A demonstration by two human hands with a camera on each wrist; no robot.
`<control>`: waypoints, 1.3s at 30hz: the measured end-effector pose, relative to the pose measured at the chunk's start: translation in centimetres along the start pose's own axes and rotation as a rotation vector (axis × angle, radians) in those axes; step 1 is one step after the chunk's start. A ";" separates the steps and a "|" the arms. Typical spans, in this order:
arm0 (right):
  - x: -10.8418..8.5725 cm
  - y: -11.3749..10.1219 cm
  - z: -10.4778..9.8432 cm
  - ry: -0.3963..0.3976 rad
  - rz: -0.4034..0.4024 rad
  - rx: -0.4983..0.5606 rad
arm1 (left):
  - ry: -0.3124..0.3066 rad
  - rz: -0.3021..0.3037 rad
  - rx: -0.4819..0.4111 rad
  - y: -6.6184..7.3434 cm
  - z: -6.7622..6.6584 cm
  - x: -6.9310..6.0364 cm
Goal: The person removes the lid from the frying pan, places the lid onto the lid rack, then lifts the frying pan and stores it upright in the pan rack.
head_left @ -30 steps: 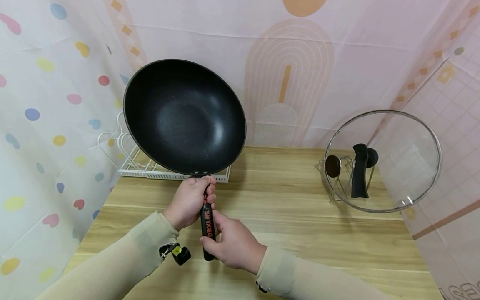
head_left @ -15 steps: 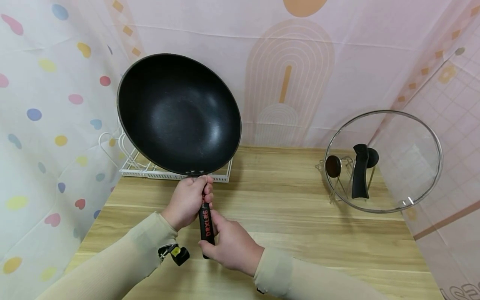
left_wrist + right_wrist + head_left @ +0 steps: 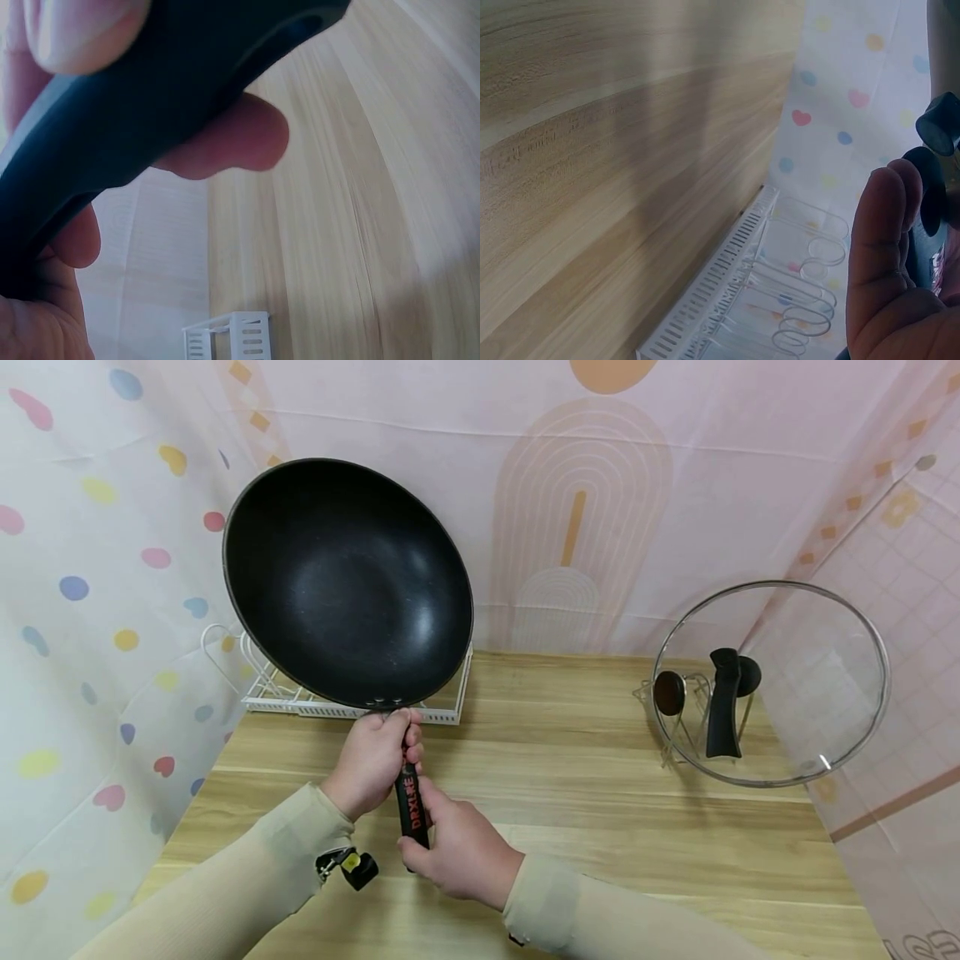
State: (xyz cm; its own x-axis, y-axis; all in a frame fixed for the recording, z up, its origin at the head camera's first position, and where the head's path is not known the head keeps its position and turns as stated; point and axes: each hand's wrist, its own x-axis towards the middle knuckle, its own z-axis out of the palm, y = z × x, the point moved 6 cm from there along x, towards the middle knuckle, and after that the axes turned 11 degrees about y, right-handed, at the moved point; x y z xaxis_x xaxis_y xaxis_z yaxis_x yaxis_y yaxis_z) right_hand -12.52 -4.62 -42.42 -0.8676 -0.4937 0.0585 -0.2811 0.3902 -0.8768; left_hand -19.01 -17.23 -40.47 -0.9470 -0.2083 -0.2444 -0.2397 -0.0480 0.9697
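Observation:
A black wok (image 3: pixel 348 585) is held up in the head view, its inside facing me and its rim tilted. My left hand (image 3: pixel 372 758) grips the black handle (image 3: pixel 411 806) close to the pan. Lower down, my right hand (image 3: pixel 467 847) holds the same handle near its end, thumb on one side and fingers on the other. In the left wrist view, the fingers (image 3: pixel 232 139) show behind the dark handle. The right wrist view shows the right hand's fingers (image 3: pixel 881 225) along the handle. Behind the wok stands a white wire rack (image 3: pixel 442 717), partly hidden.
A glass lid (image 3: pixel 817 693) with a black handle stands upright in a small wire stand (image 3: pixel 675 735) at the right. Patterned curtains (image 3: pixel 585 527) close in the wooden table (image 3: pixel 570 777) at the back and sides.
The wok has shifted a little left and upward, over more of the rack's left part. Both hands have moved slightly with it and keep their hold on the handle.

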 end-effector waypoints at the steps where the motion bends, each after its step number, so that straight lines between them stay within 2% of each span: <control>1: 0.0 0.0 0.0 0.000 -0.004 -0.009 | 0.002 0.004 0.005 0.0 0.0 0.0; 7: 0.2 -0.1 0.2 0.008 -0.032 -0.069 | 0.031 0.020 0.031 0.3 -0.4 -0.1; 13: 0.3 -0.1 0.5 0.023 -0.060 -0.084 | 0.071 0.033 0.068 0.6 -0.8 -0.2; 20: 0.5 -0.1 1.0 0.020 -0.063 -0.114 | 0.070 0.027 0.103 0.6 -1.2 -0.1; 27: 0.6 -0.1 1.2 0.025 -0.072 -0.112 | 0.111 0.045 0.122 0.8 -1.5 0.1; 34: 0.8 0.1 1.6 0.021 -0.064 -0.049 | 0.139 0.073 0.149 0.8 -1.9 0.5; 39: 0.8 -0.1 1.6 0.036 -0.090 -0.066 | 0.155 0.081 0.150 0.8 -2.1 0.7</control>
State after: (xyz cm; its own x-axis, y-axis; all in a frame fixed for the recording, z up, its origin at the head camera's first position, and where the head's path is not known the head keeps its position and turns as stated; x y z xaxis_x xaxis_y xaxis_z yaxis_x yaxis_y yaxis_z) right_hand -12.53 -6.30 -43.09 -0.8516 -0.5013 0.1532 -0.3837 0.3970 -0.8338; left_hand -19.43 -19.52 -39.82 -0.9230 -0.3539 -0.1509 -0.2043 0.1183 0.9717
